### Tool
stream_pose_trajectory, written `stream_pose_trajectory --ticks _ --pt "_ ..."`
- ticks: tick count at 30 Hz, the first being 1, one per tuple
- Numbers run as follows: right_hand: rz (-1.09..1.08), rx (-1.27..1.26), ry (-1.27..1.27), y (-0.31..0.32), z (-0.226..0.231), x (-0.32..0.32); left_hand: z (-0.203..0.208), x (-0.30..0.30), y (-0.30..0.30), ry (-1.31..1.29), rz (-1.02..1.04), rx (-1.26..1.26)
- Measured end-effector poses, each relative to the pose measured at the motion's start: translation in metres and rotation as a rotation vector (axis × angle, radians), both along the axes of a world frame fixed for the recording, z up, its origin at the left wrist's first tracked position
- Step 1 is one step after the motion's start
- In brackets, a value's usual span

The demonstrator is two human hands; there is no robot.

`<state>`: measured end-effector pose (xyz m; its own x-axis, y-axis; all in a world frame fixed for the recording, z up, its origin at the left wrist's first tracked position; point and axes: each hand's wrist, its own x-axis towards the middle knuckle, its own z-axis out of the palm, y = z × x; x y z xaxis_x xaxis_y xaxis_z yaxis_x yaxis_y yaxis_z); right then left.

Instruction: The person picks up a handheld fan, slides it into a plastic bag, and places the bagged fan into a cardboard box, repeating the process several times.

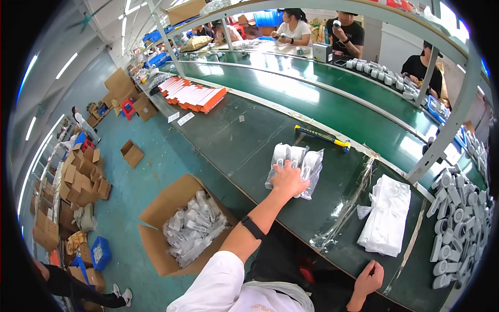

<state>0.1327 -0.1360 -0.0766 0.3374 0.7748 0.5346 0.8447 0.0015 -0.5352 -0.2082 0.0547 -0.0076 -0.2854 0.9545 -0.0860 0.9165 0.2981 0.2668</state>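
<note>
Several white round-headed pieces with handles, in clear plastic bags (312,160), lie side by side on the dark green table (241,151). My left hand (289,179) rests over them with its fingers spread, touching the bags and not visibly closed round any. At the table's near edge, my right hand (369,279) is curled with nothing visible in it; its palm side is partly hidden. Beyond the right hand lies a stack of white plastic bags (385,216). A yellow and black hammer (322,138) lies just past the bagged pieces.
An open cardboard box (156,248) of bagged pieces stands left of me, below the table edge. Unbagged grey and white pieces (451,234) are heaped at right. Orange and white flat boxes (192,94) lie at far left. A green conveyor (275,86) and metal posts (452,119) stand beyond.
</note>
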Motion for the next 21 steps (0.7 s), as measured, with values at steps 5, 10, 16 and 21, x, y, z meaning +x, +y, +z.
stream_pose_trajectory --ticks 5,10,16,21 --pt "0.003 -0.001 0.001 -0.002 -0.004 0.003 0.004 0.001 0.001 0.015 -0.011 -0.052" --pt "-0.003 -0.024 -0.008 -0.002 -0.004 0.003 -0.001 0.002 0.001 0.04 -0.003 -0.008" --pt "0.004 -0.02 0.009 -0.002 -0.007 0.004 0.0 0.002 0.002 0.037 0.036 0.047" --pt "-0.012 -0.02 -0.002 -0.003 -0.007 0.003 -0.001 0.001 0.003 0.013 0.031 0.039"
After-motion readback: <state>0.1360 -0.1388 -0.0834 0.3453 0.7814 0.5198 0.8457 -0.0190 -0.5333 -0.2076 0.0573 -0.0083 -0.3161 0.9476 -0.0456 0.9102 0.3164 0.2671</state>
